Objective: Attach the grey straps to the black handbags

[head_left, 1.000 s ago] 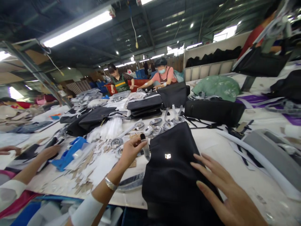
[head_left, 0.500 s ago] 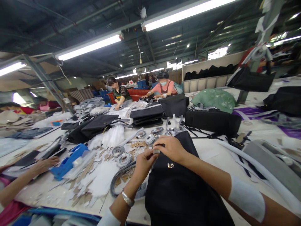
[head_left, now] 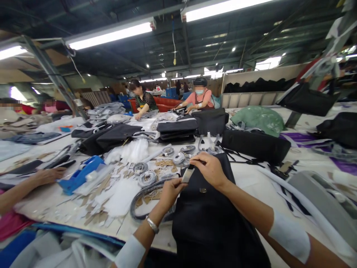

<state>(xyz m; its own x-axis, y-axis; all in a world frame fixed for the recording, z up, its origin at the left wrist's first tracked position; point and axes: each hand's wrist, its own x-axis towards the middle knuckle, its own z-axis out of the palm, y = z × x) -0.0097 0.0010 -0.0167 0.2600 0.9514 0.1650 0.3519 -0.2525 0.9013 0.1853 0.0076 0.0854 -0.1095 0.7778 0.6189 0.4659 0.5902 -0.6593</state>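
Note:
A short strip, whitish below and dark at the top, stretches between my two hands above a black bag. My left hand pinches its lower, white end between thumb and fingertips. At the upper, dark end, the fingers of my right hand are closed on it. The bag lies upright in front of me, with a small gold-coloured metal fitting on its face, just below my right hand. Whether the strip is joined to the bag cannot be made out.
Wrapped coiled straps, paper scraps and a blue tape dispenser lie to the left. Black bags are stacked beyond. A co-worker's hand rests at far left; two people work across the table.
My hands have moved slightly apart, so more of the strip shows between them. My right hand has risen a little, and the camera view has shifted.

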